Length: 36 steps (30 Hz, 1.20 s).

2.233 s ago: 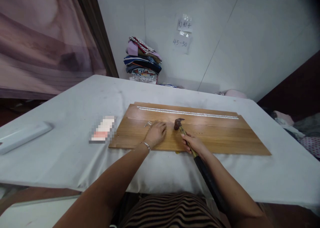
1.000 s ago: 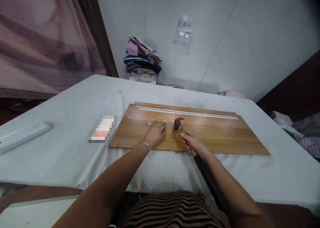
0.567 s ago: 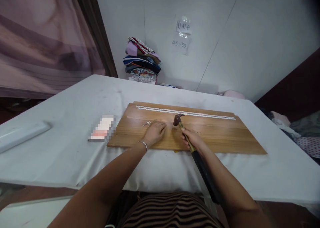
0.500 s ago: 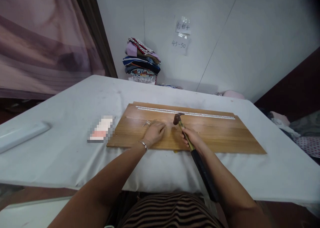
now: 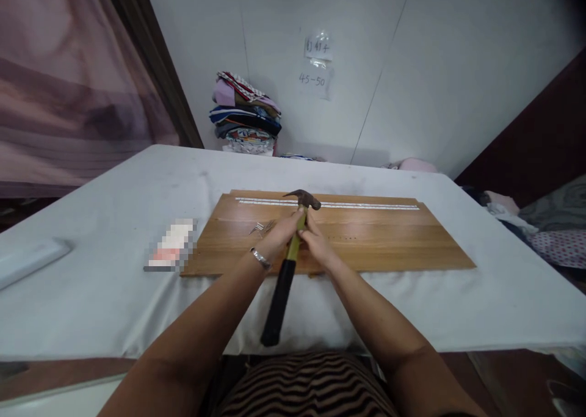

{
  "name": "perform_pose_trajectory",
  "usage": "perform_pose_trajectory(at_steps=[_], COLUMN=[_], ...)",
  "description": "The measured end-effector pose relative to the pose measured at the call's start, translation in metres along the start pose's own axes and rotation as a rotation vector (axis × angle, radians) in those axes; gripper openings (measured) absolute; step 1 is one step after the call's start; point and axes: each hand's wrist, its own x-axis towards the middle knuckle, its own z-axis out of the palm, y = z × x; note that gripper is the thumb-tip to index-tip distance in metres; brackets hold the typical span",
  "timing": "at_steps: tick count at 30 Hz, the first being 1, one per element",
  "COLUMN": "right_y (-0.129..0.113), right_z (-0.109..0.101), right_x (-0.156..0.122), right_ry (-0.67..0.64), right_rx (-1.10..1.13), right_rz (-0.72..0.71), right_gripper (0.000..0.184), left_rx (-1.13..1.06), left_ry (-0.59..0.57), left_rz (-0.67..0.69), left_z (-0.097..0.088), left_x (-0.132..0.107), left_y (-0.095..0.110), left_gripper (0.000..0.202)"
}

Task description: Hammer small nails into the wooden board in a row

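Note:
A claw hammer with a yellow and black handle stands tilted over a wooden board, its rusty head up at the far end. My left hand, with a bracelet on the wrist, and my right hand both close round the handle just below the head, one on each side. A few loose nails lie on the board just left of my left hand. A silvery row of nail heads runs along the board's far edge.
The board lies on a table with a white cloth. A small blurred packet sits left of the board and a white tray at the far left edge. Folded fabrics are stacked by the wall.
The hammer has swung up from the board and to the left. My left hand has left the board and joined my right on the handle. The view has shifted slightly.

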Motion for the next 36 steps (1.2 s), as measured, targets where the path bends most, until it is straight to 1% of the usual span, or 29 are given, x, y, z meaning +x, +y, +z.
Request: perform_pose_trajectory(at_steps=[2,3,4,5,7,9,11,13,14,16,18,19,23,28,33,36], right_y=[0.017,0.024,0.03,0.034,0.038,0.037,0.034,0.034,0.036,0.042,0.05,0.053,0.058,0.057,0.056,0.055], right_z=[-0.014,-0.027,-0.043,-0.062,-0.108,-0.156,-0.199,-0.229,-0.239,-0.248,-0.248,-0.247,-0.242,-0.243,-0.241,-0.239], right_x=[-0.007,-0.011,-0.014,-0.017,-0.02,-0.023,-0.026,-0.032,-0.036,-0.043,-0.048,-0.049,-0.05,-0.049,-0.05,-0.05], right_ry=[-0.03,-0.029,-0.011,0.038,0.185,0.353,0.473,0.522,0.527,0.522,0.52,0.519,0.512,0.518,0.526,0.53], right_rx=[-0.08,-0.142,-0.22,-0.31,-0.524,-0.764,-1.009,-1.216,-1.298,-1.391,-1.428,-1.434,-1.424,-1.411,-1.405,-1.398], right_rz=[-0.046,-0.073,-0.09,-0.099,-0.086,-0.023,0.08,0.205,0.269,0.369,0.43,0.439,0.432,0.433,0.439,0.428], right_gripper=[0.072,0.074,0.071,0.066,0.058,0.055,0.054,0.054,0.055,0.057,0.06,0.062,0.064,0.065,0.065,0.063], left_rx=[0.017,0.029,0.047,0.066,0.116,0.177,0.235,0.29,0.316,0.352,0.361,0.358,0.334,0.34,0.383,0.396], left_ry=[-0.009,-0.012,-0.013,-0.008,0.008,0.009,-0.005,-0.003,-0.003,-0.021,-0.04,-0.04,0.007,0.048,0.048,0.045], left_rz=[-0.028,-0.048,-0.087,-0.115,-0.134,-0.122,-0.12,-0.138,-0.152,-0.174,-0.204,-0.224,-0.267,-0.289,-0.3,-0.292], left_z=[-0.006,-0.009,-0.012,-0.015,-0.022,-0.029,-0.034,-0.035,-0.034,-0.029,-0.021,-0.017,-0.008,-0.008,-0.005,-0.002], left_x=[-0.009,-0.013,-0.017,-0.019,-0.021,-0.021,-0.021,-0.021,-0.022,-0.024,-0.027,-0.027,-0.026,-0.021,-0.021,-0.024], left_y=[0.003,0.005,0.007,0.008,0.009,0.007,0.001,-0.006,-0.009,-0.013,-0.014,-0.015,-0.017,-0.022,-0.024,-0.023], left_gripper=[0.046,0.045,0.043,0.042,0.039,0.038,0.04,0.043,0.044,0.045,0.044,0.044,0.044,0.041,0.036,0.036])
